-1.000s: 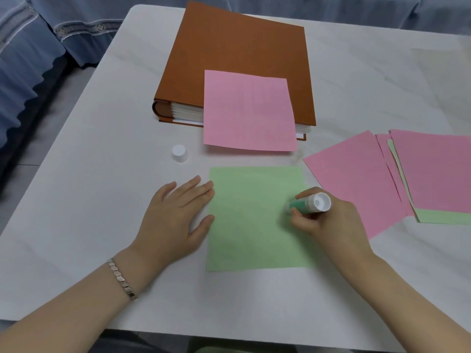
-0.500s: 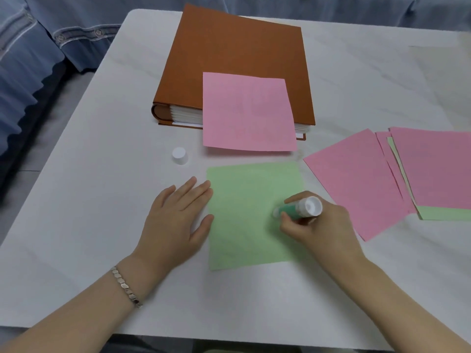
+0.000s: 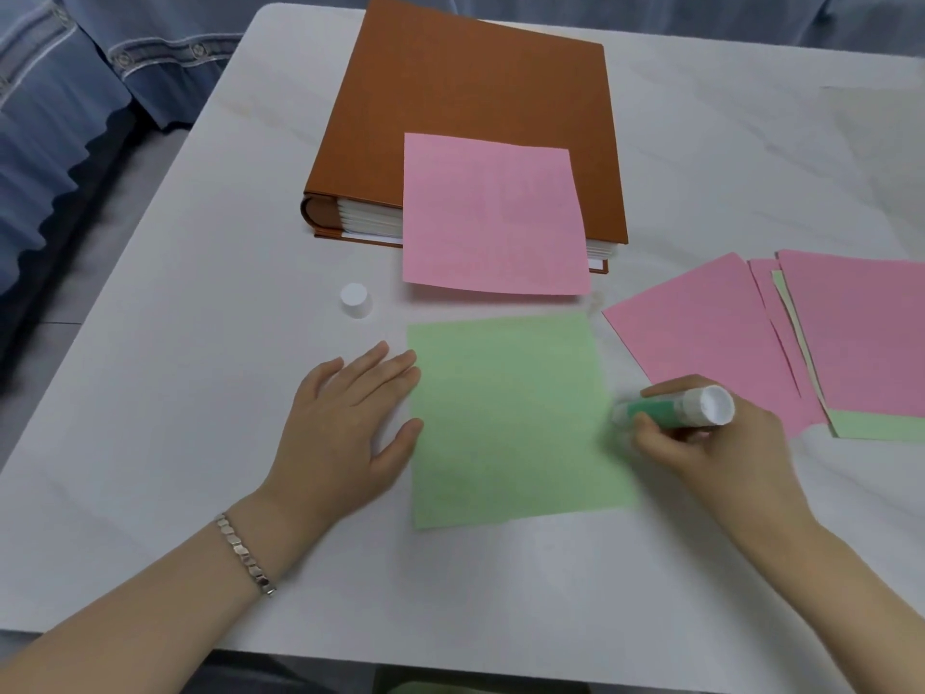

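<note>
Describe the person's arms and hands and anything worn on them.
The left hand and right hand are bare, with no gloves and no rings to be seen. Both arms are bare too, with no sleeve in view. The left wrist wears a silver metal bracelet made of small angular links. The right wrist wears nothing.

Plain pale green on the paper sheet. Green barrel, white end on the glue stick; white on the loose cap. Rusty brown on the album cover, white page edges. Plain pink on the square sheet and the fanned sheets. White with faint grey veining on the table. Silver on the bracelet. Blue with a paler patterned band on the cloth.
</note>
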A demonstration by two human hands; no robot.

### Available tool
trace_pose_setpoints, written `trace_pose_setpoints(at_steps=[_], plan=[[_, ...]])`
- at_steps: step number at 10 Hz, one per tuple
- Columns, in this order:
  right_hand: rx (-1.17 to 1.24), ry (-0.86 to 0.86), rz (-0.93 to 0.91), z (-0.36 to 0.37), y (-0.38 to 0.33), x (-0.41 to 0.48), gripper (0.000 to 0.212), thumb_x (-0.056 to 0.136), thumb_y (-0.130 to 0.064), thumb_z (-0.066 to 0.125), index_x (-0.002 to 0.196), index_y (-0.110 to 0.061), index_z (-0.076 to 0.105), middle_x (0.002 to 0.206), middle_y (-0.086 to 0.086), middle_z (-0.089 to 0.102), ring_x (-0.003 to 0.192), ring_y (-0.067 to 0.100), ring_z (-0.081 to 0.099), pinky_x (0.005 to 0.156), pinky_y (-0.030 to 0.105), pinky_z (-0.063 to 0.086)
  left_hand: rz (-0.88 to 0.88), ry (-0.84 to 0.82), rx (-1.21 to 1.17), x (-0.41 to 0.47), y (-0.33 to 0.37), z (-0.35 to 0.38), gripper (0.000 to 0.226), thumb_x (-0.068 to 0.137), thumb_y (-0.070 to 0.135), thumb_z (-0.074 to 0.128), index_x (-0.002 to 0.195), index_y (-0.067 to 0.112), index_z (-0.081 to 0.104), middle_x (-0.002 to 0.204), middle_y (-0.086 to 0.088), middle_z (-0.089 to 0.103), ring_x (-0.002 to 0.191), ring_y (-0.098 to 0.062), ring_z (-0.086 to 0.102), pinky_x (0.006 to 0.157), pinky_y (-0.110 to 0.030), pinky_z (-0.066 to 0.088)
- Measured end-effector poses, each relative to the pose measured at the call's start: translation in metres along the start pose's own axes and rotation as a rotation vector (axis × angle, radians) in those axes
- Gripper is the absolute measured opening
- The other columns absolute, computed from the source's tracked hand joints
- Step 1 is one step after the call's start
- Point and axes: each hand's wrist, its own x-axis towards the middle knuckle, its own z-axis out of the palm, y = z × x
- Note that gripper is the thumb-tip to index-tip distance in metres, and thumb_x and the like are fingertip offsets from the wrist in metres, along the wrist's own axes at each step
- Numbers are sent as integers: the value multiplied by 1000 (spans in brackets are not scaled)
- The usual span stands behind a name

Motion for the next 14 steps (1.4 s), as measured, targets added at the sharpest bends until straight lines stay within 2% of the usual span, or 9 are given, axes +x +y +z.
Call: trace_pose_setpoints(at_steps=[1,3,5,7,9,11,12,13,14], plan=[[45,74,-51,2,-11,2,21,69,-9,71,72,-28,62,59,-12,62,54,-7,53,52,4,38,-6,-4,-1,-1,0,0,44,84,35,47,116,11,65,128,0,59,126,-14,43,102,-38,28],[50,-89,-54,41,-20,4,14,69,-16,69,71,-26,60,52,-10,55,51,6,45,49,21,35,-5,-14,8,0,0,1,43,84,36,47,115,12,66,129,2,59,126,-13,43,101,-38,30],[6,-47,-23,26,-7,5,11,70,-17,67,71,-24,59,61,0,61,53,12,45,54,29,42,-6,-3,5,0,0,1,43,84,37,47,115,13,66,129,2,59,126,-13,44,101,-39,30],[56,36,-29,8,-5,-2,16,69,-11,70,73,-25,63,58,-17,61,51,-1,51,50,7,38,-12,-3,2,0,0,1,44,84,37,47,115,12,65,128,1,60,125,-13,44,102,-39,29],[18,-168,-73,32,-15,-14,11,69,-13,67,71,-23,61,58,-11,57,52,5,45,49,17,35,-16,-10,-1,-1,1,1,45,84,37,47,116,12,65,129,1,59,126,-13,43,102,-39,29],[28,-153,-31,26,-6,-11,12,67,-15,67,70,-25,61,54,-10,54,50,7,42,48,19,34,-12,-11,8,0,1,1,44,83,38,47,115,13,66,129,1,59,125,-13,43,102,-37,29],[14,-97,-23,15,1,-11,15,68,-14,69,70,-27,60,66,-7,59,52,8,43,49,20,35,-18,-17,11,0,1,0,45,83,39,46,115,13,66,129,2,59,126,-12,43,102,-36,27],[11,-77,0,3,3,-11,22,70,-8,71,69,-28,60,56,-18,57,49,4,46,47,13,35,-19,-18,3,0,1,0,45,84,39,46,116,13,65,129,2,59,126,-12,42,102,-36,27],[22,-12,-26,-4,-3,-14,29,70,-5,71,69,-32,60,58,-22,60,50,-2,50,49,5,37,-23,-13,-15,0,2,-1,46,83,38,46,119,14,62,128,1,59,126,-12,41,102,-36,26]])
